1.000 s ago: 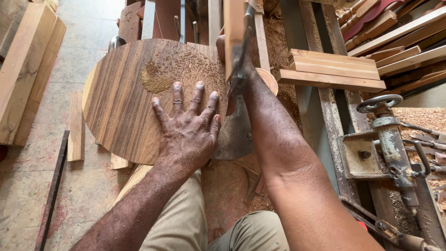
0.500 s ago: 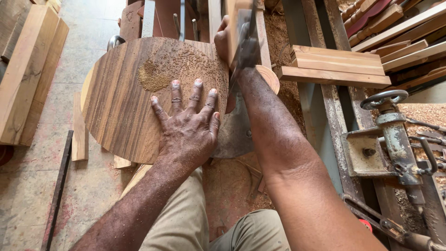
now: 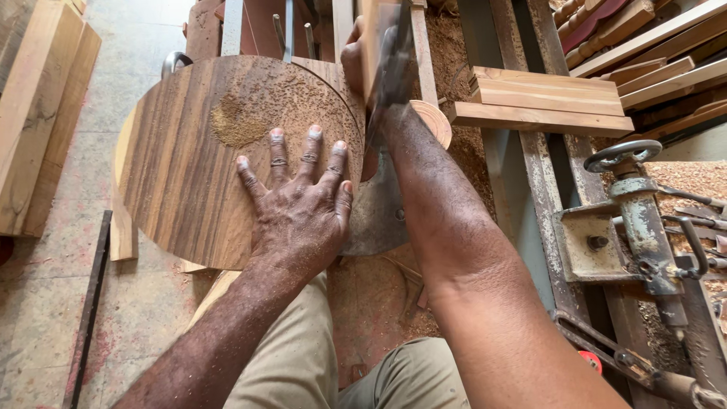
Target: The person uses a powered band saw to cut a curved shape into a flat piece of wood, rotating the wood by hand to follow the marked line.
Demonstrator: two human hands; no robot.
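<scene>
The round board (image 3: 189,151) lies flat at the 10 o'clock part of the head view, its far edge up at 12 o'clock and its near edge by the person's knees. It is made of glued strips of dark and pale striped wood; the strips, and so the grain, run from 7 o'clock to 1 o'clock. A patch of fine sawdust (image 3: 235,121) sits on its upper middle, with thinner dust spread toward 2 o'clock. Being a disc, it has no long axis of its own beyond that grain line.

The left hand (image 3: 299,204) lies palm down on the board's 4 o'clock edge, fingers (image 3: 276,151) spread wide and released, pointing to 12 o'clock, grasping nothing. Rings show on two fingers.

The right hand (image 3: 356,57) is at 12 o'clock, just beyond the board's rim, clenched on a saw (image 3: 390,68) whose blade runs down toward 6 o'clock beside the board's right edge; the forearm hides most of it.

At 3 o'clock of the board lie stacked planks (image 3: 545,98). Farther, at 4 o'clock, stands a rusty vise (image 3: 636,220) on the bench (image 3: 530,174). Thick timbers (image 3: 38,113) lie at 9 o'clock on the floor (image 3: 53,303).
</scene>
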